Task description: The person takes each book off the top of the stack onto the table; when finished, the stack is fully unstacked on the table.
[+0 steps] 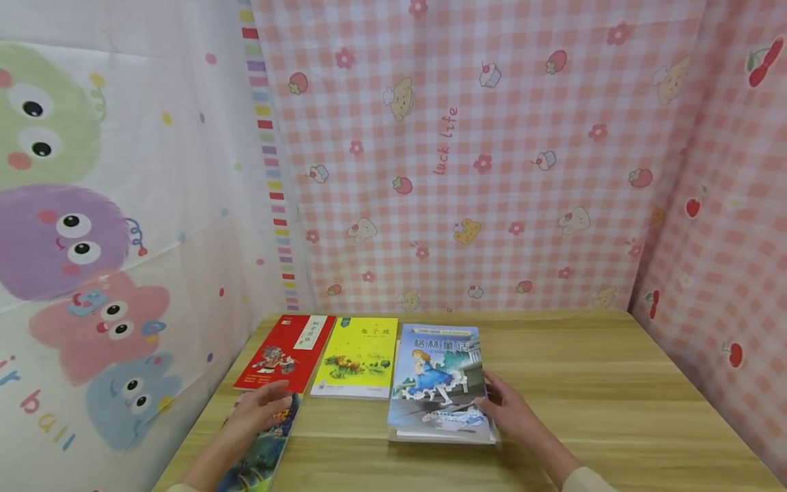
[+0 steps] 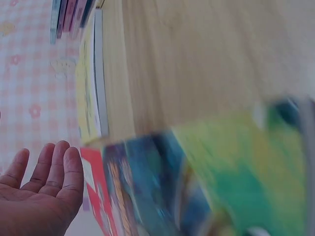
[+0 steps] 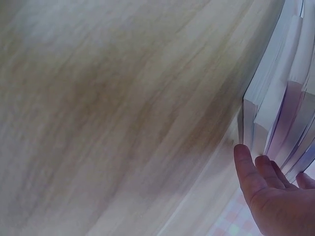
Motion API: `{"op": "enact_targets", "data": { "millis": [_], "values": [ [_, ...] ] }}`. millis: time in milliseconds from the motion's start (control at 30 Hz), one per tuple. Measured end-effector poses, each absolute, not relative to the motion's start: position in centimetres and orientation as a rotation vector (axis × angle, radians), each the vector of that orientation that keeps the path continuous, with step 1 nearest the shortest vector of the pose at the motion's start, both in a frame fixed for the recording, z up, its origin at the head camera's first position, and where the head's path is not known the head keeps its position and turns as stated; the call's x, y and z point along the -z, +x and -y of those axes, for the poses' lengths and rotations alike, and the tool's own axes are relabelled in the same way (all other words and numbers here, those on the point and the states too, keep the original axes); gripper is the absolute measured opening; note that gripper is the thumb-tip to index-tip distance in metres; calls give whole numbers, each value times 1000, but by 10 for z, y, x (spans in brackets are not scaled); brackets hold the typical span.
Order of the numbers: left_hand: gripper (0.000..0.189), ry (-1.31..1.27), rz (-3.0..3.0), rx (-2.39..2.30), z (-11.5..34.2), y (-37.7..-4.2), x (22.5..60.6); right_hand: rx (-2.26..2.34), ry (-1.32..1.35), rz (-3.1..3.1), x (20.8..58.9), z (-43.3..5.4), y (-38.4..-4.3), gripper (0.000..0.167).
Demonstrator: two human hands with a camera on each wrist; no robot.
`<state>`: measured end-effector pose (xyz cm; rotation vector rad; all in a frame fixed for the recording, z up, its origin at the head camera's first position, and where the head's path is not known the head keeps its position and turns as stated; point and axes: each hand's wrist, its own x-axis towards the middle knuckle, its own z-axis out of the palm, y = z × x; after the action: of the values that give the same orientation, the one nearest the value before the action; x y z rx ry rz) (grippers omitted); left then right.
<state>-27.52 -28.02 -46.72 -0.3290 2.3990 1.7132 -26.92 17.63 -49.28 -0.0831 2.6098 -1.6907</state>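
My right hand (image 1: 510, 413) is at the right side of a stack of books, topped by a blue fairy-tale book (image 1: 439, 383) with a girl in a blue dress. In the right wrist view, its fairly straight fingers (image 3: 253, 179) lie along the page edges of the stacked books (image 3: 275, 105). Over the upper part of a dark blue-green picture book (image 1: 261, 454) hovers my left hand (image 1: 255, 413), fingers extended and loosely bent. The left wrist view shows that palm (image 2: 42, 201) holding nothing, beside the blurred picture book (image 2: 236, 182).
A red book (image 1: 285, 352) and a yellow book (image 1: 356, 359) lie side by side near the back left of the wooden table (image 1: 584, 383). A pink checked curtain (image 1: 479, 198) hangs behind, with printed cloths (image 1: 178, 225) at the sides.
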Motion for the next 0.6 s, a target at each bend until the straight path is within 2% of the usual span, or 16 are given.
{"op": "enact_targets", "data": {
  "millis": [233,600],
  "values": [
    [64,-253,-2397,-1782,248,-284,464,1696,-84,-2607,492,-175,-269,63],
    [59,21,-2342,-1861,199,-298,473,1722,-99,-2604,491,-175,-269,61]
  ]
}}
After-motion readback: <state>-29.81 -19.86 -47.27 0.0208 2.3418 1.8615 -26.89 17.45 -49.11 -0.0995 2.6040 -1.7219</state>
